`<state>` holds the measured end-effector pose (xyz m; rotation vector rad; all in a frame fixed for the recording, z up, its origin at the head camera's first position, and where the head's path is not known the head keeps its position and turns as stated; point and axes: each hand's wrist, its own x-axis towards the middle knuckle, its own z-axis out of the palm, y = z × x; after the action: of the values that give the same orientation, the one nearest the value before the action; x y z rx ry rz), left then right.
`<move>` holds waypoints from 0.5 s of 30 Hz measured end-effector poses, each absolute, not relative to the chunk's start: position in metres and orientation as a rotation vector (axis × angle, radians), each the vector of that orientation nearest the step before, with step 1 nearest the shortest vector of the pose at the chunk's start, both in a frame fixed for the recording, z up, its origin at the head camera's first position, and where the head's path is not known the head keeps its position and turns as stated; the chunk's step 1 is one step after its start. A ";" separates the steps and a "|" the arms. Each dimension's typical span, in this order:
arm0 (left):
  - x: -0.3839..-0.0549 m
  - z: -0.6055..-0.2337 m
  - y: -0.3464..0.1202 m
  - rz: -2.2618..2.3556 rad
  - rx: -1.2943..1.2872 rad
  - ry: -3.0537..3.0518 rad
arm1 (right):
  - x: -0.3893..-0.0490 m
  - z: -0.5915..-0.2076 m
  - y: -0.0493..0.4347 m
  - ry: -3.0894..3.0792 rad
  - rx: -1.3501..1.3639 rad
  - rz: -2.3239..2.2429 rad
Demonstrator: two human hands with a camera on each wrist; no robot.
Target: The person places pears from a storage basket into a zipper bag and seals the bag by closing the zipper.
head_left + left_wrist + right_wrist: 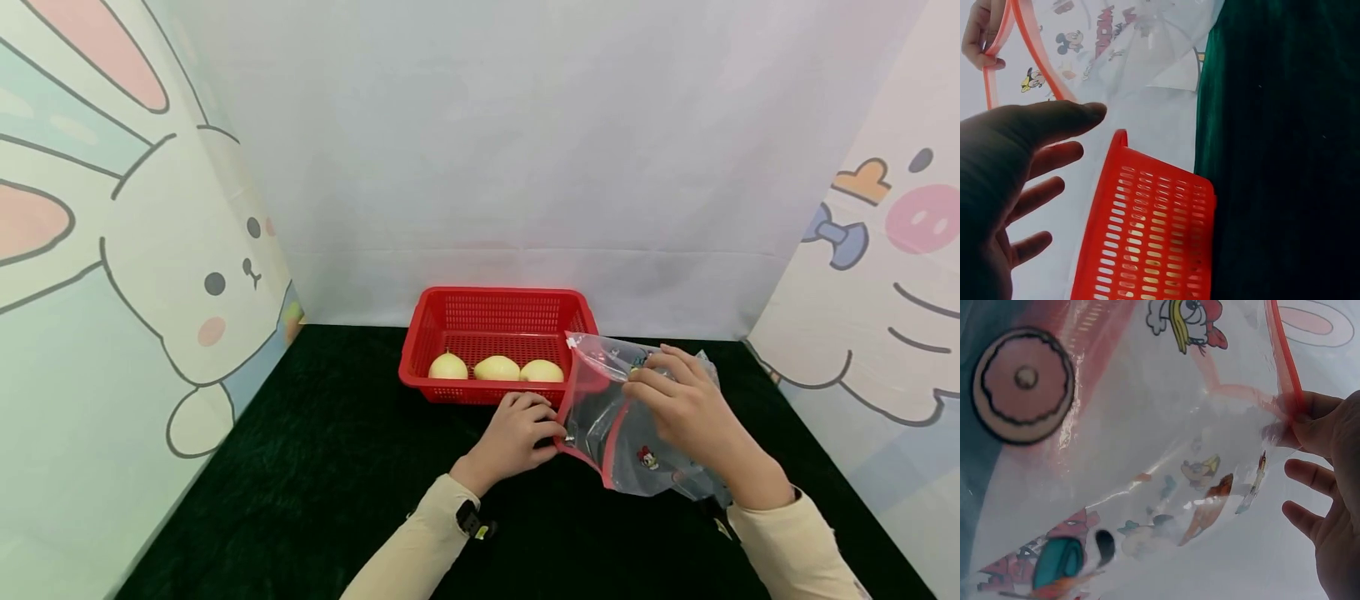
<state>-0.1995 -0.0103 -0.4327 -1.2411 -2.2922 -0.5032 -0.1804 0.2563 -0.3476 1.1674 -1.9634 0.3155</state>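
A clear plastic zip bag (652, 450) with red-pink edging and cartoon prints stands with its mouth spread, right of a red basket. My right hand (686, 408) pinches the bag's edge between thumb and forefinger; in the right wrist view its other fingers (1310, 478) are apart from the film. My left hand (517, 437) is in front of the basket, fingertips close to the bag's left edge. The left wrist view shows its thumb and fingers (1038, 200) loosely extended with nothing between them. Whether the left fingertips touch the bag, I cannot tell.
The red perforated basket (498, 392) sits at the back of the dark green cloth (315, 467). Three pale yellow pears (497, 367) lie in a row along its front side. Behind hangs a white backdrop (517, 167), with cartoon-printed panels at both sides.
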 end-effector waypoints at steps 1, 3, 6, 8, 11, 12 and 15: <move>-0.199 -0.434 -0.011 -0.511 -1.248 -2.302 | -0.180 -0.348 0.256 -1.979 1.170 0.318; -0.199 -0.435 -0.013 -0.525 -1.264 -2.315 | -0.180 -0.349 0.255 -2.012 1.180 0.325; -0.199 -0.436 -0.017 -0.526 -1.278 -2.341 | -0.179 -0.350 0.254 -2.075 1.187 0.342; -0.199 -0.436 -0.019 -0.519 -1.288 -2.359 | -0.179 -0.351 0.254 -2.097 1.195 0.345; -0.198 -0.434 -0.022 -0.517 -1.297 -2.373 | -0.179 -0.351 0.255 -2.116 1.196 0.344; -0.197 -0.433 -0.023 -0.515 -1.301 -2.370 | -0.179 -0.351 0.255 -2.117 1.196 0.343; -0.196 -0.430 -0.025 -0.509 -1.307 -2.344 | -0.178 -0.350 0.255 -2.116 1.186 0.319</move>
<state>-0.1961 -0.0248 -0.4305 -1.3070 -2.3441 -0.5091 -0.1784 0.2552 -0.3504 1.1860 -2.1164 0.3188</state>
